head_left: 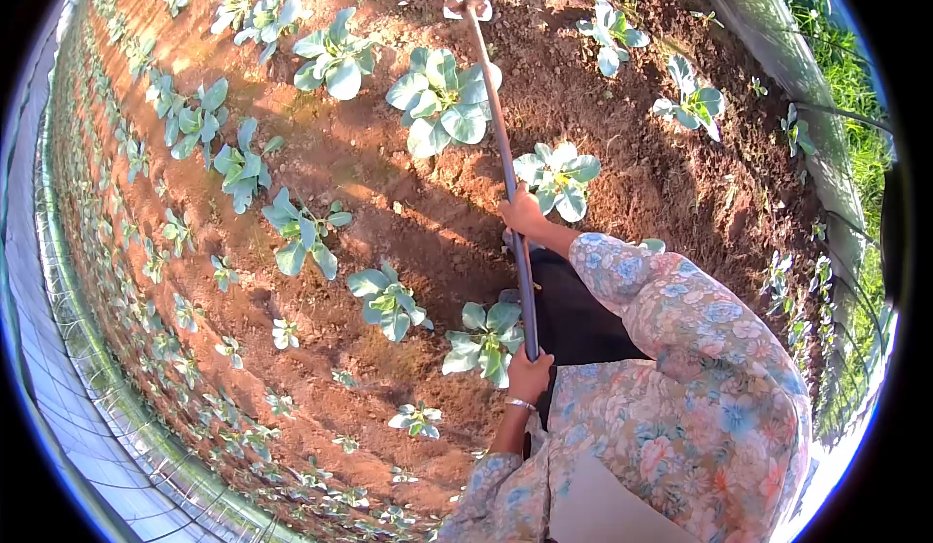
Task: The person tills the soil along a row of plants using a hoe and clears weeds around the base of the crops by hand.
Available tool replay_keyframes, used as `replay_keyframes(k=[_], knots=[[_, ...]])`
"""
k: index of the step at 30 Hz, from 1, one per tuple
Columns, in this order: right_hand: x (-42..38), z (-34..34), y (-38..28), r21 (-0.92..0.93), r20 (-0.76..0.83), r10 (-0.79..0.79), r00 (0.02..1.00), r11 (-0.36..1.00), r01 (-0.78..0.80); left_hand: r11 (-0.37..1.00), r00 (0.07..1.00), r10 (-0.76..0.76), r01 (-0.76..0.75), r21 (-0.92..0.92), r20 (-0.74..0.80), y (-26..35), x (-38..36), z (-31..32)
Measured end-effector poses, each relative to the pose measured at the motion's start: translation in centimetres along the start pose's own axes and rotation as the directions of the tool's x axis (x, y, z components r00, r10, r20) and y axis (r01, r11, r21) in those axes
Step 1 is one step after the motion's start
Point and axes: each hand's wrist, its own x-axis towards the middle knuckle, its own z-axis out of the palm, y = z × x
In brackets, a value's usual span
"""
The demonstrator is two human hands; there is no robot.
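A long-handled hoe (493,96) runs down the middle of the view, its flat metal blade (468,8) lying at the soil near the top. My right hand (525,214) is wrapped around the middle of the handle, close beside a leafy green plant (557,179). Lower down, my left hand (530,378), with a bracelet at the wrist, closes on the handle near its dark end. Another leafy plant (484,341) grows just left of that hand. To the left of the blade end stands a larger broad-leaved plant (443,103).
Rows of similar plants (335,55) grow in reddish-brown soil (389,178) to the left, with several more (692,102) at the upper right. A pale border strip (777,33) and grass (844,76) edge the right side. Netting or sheeting (49,349) curves along the far left.
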Motion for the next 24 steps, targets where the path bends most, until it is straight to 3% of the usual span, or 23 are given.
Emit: replay_keyframes(k=[1, 3, 5, 7, 9, 10, 11, 12, 14, 15, 16, 19, 24], knots=[[4.0, -0.9, -0.4, -0.075, -0.062, -0.006, 0.998, 0.997, 0.001, 0.973, 0.995, 0.006, 0.018, -0.23, 0.103, 2.3, 1.9, 1.4], [10.8, -1.5, 0.1, -0.229, -0.174, -0.03, 0.984, 0.973, -0.011, 0.955, 0.994, 0.068, -0.039, -0.295, 0.089, 7.4, 3.8, 3.7], [6.5, -4.2, -4.8, -0.192, -0.055, 0.175, 0.983, 0.964, -0.183, 0.945, 0.99, 0.09, -0.049, -0.325, 0.111, 6.8, 4.1, 4.1], [3.0, -0.8, 2.1, -0.255, 0.015, 0.141, 0.99, 0.958, -0.132, 0.901, 0.973, -0.019, 0.116, -0.417, 0.231, 3.2, 1.5, 2.2], [-2.6, 2.1, 7.5, -0.22, 0.107, 0.108, 0.988, 0.972, -0.083, 0.998, 0.994, -0.063, 0.065, -0.013, 0.087, -3.6, -3.3, -0.5], [-5.9, 2.6, 8.3, -0.055, 0.136, 0.171, 0.976, 0.985, -0.165, 0.977, 0.997, -0.071, 0.061, 0.203, 0.038, -6.8, -6.1, -2.2], [-11.3, 1.5, 5.0, 0.35, 0.213, 0.341, 0.916, 0.848, -0.398, 0.969, 1.0, -0.021, 0.018, 0.245, 0.01, -6.9, -10.1, -3.9], [-12.6, 2.2, 5.9, 0.428, 0.241, 0.391, 0.888, 0.778, -0.459, 0.952, 0.998, 0.059, -0.063, 0.299, 0.02, -6.6, -12.7, -4.9], [-14.3, 3.4, 7.6, 0.563, 0.31, 0.465, 0.829, 0.613, -0.555, 0.949, 0.998, 0.064, -0.052, 0.312, -0.028, -12.1, -15.4, -5.7], [-15.7, 3.7, 8.3, 0.551, 0.335, 0.469, 0.817, 0.606, -0.574, 0.945, 0.996, 0.067, -0.047, 0.323, -0.051, -14.5, -16.4, -6.1], [-17.1, 3.9, 9.1, 0.54, 0.358, 0.471, 0.806, 0.6, -0.591, 0.927, 0.996, -0.037, 0.063, 0.371, -0.077, -15.6, -17.1, -5.9], [-17.8, 3.5, 9.3, 0.554, 0.338, 0.476, 0.812, 0.596, -0.581, 0.889, 0.994, -0.006, 0.053, 0.455, -0.105, -16.5, -17.1, -5.4], [-9.1, 2.5, 12.0, 0.712, 0.391, 0.298, 0.871, 0.502, -0.491, 0.94, 0.984, 0.176, -0.157, 0.303, -0.036, -15.4, -16.1, -4.5]])
